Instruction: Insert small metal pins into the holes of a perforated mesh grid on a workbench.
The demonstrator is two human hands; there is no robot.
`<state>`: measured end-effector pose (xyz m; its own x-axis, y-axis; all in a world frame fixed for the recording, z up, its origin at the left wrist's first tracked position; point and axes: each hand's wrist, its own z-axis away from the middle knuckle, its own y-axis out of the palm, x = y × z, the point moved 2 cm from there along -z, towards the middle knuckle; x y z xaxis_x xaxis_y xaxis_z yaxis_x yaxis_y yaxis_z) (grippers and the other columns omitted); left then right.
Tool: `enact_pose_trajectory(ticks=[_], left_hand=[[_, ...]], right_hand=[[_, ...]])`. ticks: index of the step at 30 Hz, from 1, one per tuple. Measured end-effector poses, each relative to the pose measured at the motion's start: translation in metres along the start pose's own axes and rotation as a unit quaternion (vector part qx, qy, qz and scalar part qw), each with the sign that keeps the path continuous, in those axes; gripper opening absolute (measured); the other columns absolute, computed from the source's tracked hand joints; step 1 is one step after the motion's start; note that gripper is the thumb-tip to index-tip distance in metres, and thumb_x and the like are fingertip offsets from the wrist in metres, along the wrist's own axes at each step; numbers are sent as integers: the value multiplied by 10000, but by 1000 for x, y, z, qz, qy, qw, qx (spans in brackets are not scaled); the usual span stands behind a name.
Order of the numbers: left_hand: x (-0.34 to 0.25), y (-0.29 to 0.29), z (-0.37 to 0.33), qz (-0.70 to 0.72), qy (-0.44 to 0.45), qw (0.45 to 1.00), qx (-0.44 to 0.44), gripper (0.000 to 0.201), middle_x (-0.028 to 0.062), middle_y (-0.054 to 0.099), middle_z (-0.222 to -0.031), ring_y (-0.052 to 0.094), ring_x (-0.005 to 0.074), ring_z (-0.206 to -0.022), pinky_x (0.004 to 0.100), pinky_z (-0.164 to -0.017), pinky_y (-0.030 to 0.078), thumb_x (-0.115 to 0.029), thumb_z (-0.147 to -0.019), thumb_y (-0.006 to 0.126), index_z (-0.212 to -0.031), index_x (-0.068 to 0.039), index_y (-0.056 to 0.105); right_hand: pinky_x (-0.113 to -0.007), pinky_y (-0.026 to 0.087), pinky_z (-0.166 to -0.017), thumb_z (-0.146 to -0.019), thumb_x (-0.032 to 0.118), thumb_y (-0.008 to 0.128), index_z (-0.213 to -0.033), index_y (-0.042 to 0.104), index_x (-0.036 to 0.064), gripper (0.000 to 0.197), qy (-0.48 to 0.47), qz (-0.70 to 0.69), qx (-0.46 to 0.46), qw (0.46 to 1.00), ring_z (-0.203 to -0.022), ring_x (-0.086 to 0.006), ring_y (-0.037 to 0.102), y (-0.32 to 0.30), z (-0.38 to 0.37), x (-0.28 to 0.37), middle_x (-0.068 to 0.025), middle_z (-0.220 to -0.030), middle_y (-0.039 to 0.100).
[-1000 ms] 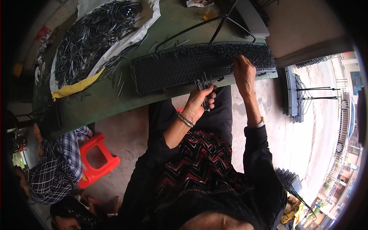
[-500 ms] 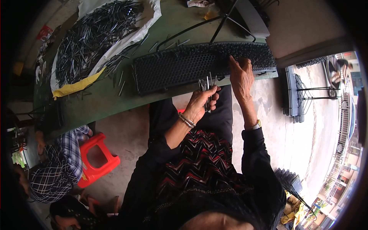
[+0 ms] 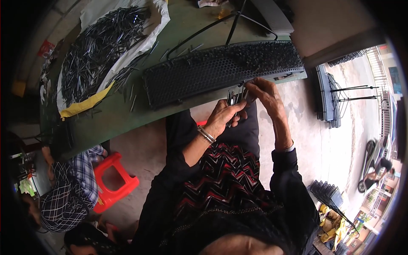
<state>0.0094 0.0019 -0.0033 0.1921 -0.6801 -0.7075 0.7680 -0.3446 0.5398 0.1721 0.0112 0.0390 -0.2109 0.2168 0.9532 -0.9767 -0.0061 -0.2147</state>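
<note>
My left hand point(image 3: 221, 115) is closed round a small bundle of thin dark sticks point(image 3: 232, 98), their shiny tips pointing up. Just right of it, my right hand point(image 3: 265, 97) pinches at the top of the bundle, fingertips on one thin stick. Both hands are in front of a long black perforated panel point(image 3: 187, 83) lying along the table's near edge. Rows of holes show bare over its left part, while dark stick ends crowd its right and back part. Bent black metal rods point(image 3: 231, 29) rise behind the panel.
A white sack point(image 3: 163, 17) with a yellow edge, heaped with loose dark sticks point(image 3: 102, 46), covers the left of the green table point(image 3: 106, 131). A red stool point(image 3: 130, 185) and people are at lower left. Stacked black racks point(image 3: 325, 97) stand at right; a person rides a motorbike point(image 3: 369, 165) beyond.
My right hand has come down off the panel toward me and now meets the bundle in my left hand. The view has shifted slightly, and a motorbike on the right has moved along.
</note>
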Motion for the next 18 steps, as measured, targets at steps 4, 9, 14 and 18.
enact_pose_trajectory(ticks=[4,9,14,18], left_hand=[[-2,1,-1,-44,-4,999,7,265,48,600,-636,451,48,-484,201,-389,337,-308,-865,666,-857,-46,625],[2,0,-4,-16,-12,1000,12,237,31,569,-631,429,47,-479,197,-392,312,-274,-854,685,-807,-52,615],[3,-9,-12,74,-27,997,-2,188,18,562,-671,431,49,-520,199,-433,323,-214,-850,685,-874,-37,627],[0,-14,-23,142,-13,989,-31,181,64,613,-760,506,82,-596,223,-487,390,-136,-855,657,-975,-2,637]], right_hand=[[-239,431,-609,-881,159,616,-853,612,-11,172,11,-24,24,999,-671,-86,555,-2,3,5,-23,-728,599],[-241,478,-630,-889,124,598,-875,611,-25,150,7,-10,31,999,-686,-109,602,-8,1,0,-44,-745,621],[-245,516,-654,-901,62,555,-915,604,-30,105,-89,22,-161,983,-711,-142,649,-20,-6,-1,-105,-783,669],[-252,513,-655,-897,34,526,-903,601,-20,92,-166,170,-287,928,-703,-127,655,-21,-13,10,-87,-771,673]])
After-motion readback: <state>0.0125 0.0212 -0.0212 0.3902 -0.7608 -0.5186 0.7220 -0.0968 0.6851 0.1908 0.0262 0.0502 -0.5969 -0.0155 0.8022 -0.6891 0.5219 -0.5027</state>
